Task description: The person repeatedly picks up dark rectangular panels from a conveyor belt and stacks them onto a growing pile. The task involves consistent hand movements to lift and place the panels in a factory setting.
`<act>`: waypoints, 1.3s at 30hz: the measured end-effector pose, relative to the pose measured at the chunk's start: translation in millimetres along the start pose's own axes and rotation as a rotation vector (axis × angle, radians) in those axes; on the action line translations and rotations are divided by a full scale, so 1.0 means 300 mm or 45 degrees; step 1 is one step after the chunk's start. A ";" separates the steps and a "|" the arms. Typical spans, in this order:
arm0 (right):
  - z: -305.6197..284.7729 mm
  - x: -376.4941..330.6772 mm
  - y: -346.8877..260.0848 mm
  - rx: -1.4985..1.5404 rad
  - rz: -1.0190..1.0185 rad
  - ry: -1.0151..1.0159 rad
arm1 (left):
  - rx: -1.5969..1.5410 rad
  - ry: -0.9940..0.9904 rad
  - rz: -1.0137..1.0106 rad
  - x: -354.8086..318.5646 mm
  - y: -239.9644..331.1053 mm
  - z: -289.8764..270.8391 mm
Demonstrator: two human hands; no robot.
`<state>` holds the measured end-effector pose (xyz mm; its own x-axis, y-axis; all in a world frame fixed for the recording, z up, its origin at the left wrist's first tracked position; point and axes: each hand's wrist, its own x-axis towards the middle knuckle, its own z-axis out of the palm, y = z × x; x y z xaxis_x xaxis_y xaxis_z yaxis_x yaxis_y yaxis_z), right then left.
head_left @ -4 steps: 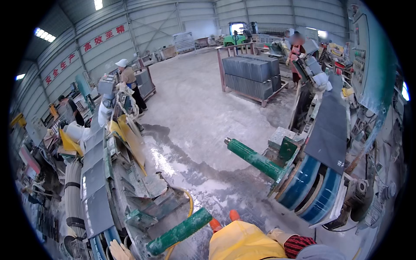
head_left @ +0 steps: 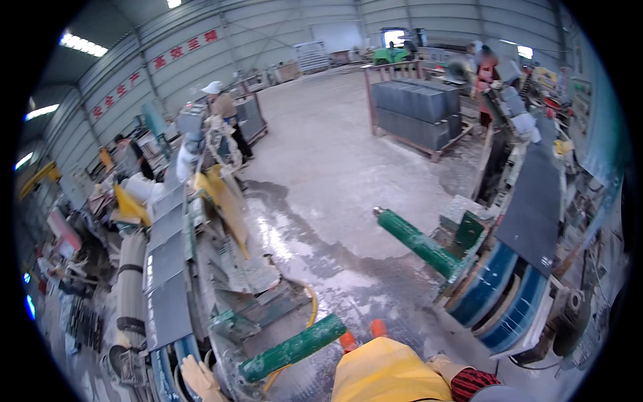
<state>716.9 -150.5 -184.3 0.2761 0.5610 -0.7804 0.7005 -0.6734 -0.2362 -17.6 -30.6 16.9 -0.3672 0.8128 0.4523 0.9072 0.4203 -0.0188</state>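
Observation:
My left hand (head_left: pixel 201 378), in a pale glove, is at the lower edge, beside the blue belt end (head_left: pixel 161 374) of the left conveyor. Its fingers look stretched out, with nothing seen in them. Dark grey slabs (head_left: pixel 169 305) lie in a row on that conveyor, just beyond the hand. My right hand (head_left: pixel 445 366), also gloved, is beside my yellow apron (head_left: pixel 388 372), below a red-and-black cuff (head_left: pixel 472 382). Its fingers are partly hidden and blurred, so I cannot tell whether it holds anything.
A green roller (head_left: pixel 293 348) juts out near my orange boots (head_left: pixel 347 342); another green roller (head_left: pixel 415 241) faces it. The right conveyor carries a dark slab (head_left: pixel 532 208). Stacked slabs (head_left: pixel 415 110) fill a rack ahead. Co-workers (head_left: pixel 228 120) stand farther off. The floor looks wet.
The whole view has swung left, so the surroundings appear farther right. More of my left hand shows at the lower edge. My right hand stays beside the apron.

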 end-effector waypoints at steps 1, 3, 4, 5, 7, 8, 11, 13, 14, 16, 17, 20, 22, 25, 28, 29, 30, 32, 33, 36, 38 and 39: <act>0.056 0.068 -0.074 0.029 -0.049 -0.011 | -0.001 0.017 0.042 0.047 0.011 -0.014; 0.083 0.080 -0.073 0.016 -0.022 0.013 | 0.011 -0.038 0.046 0.029 0.026 -0.071; 0.094 0.082 -0.065 0.014 -0.009 0.018 | 0.032 -0.029 0.052 0.018 -0.019 -0.035; 0.096 0.088 -0.061 0.008 -0.007 0.028 | 0.016 -0.055 0.027 0.014 -0.041 -0.020; 0.098 0.099 -0.053 0.003 -0.003 0.046 | 0.040 0.011 0.033 -0.014 -0.072 0.013; 0.104 0.103 -0.049 0.007 -0.001 0.056 | 0.033 0.040 0.053 -0.019 -0.080 0.026; 0.091 0.074 -0.059 0.046 -0.002 0.062 | 0.022 0.081 0.087 -0.030 -0.105 0.064; 0.046 -0.011 -0.104 0.115 0.001 0.069 | 0.036 0.057 0.073 -0.032 -0.122 0.073; 0.060 -0.001 -0.093 0.117 0.023 0.096 | 0.036 0.050 0.078 -0.027 -0.121 0.077; 0.089 0.053 -0.072 0.112 0.062 0.150 | 0.041 0.036 0.077 -0.025 -0.120 0.081; 0.107 0.088 -0.055 0.125 0.069 0.153 | 0.039 0.022 0.068 -0.028 -0.115 0.074; 0.133 0.117 -0.041 0.177 0.082 0.152 | 0.044 0.000 0.042 -0.038 -0.106 0.053; 0.112 0.078 -0.055 0.226 0.082 0.144 | 0.053 0.011 0.027 -0.053 -0.120 0.061; 0.132 0.108 -0.032 0.269 0.052 0.149 | 0.051 0.017 0.041 -0.060 -0.129 0.065; 0.050 0.002 -0.109 0.138 0.091 -0.007 | 0.045 0.002 0.054 -0.061 -0.126 0.050; 0.043 -0.005 -0.107 0.147 0.100 -0.002 | 0.048 -0.097 -0.007 -0.051 -0.088 0.018; 0.045 -0.011 -0.098 0.164 0.114 0.003 | 0.050 -0.196 -0.060 -0.032 -0.022 -0.035; 0.064 0.002 -0.100 0.154 0.111 -0.011 | 0.048 -0.290 -0.156 -0.047 -0.005 -0.089; 0.073 0.017 -0.097 0.144 0.116 -0.016 | 0.023 -0.289 -0.177 -0.052 -0.009 -0.091; 0.168 0.153 -0.021 0.253 0.050 0.022 | -0.023 -0.070 -0.107 -0.079 -0.079 -0.032; 0.206 0.179 0.010 0.276 0.042 0.073 | -0.038 0.050 0.005 -0.073 -0.124 0.049; 0.194 0.171 -0.006 0.225 0.048 0.087 | 0.003 0.019 -0.003 -0.081 -0.143 0.053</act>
<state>691.5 -148.6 -257.7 0.3484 0.5612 -0.7508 0.5639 -0.7653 -0.3104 -50.9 -61.8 -7.5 -0.3665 0.8053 0.4659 0.9057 0.4234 -0.0194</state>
